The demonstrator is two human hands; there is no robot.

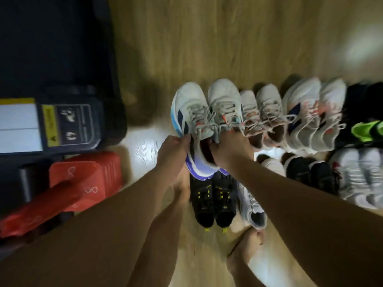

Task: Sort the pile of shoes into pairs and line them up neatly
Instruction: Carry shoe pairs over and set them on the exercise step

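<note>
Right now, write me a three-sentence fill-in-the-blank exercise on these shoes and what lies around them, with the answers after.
1. The left hand and the right hand together hold ____ white sneakers.
2. The black shoes on the floor just below the hands have ____ markings along the laces.
3. The red dumbbell at the left is marked with the number ____.

Missing words: two; yellow; 8
</note>
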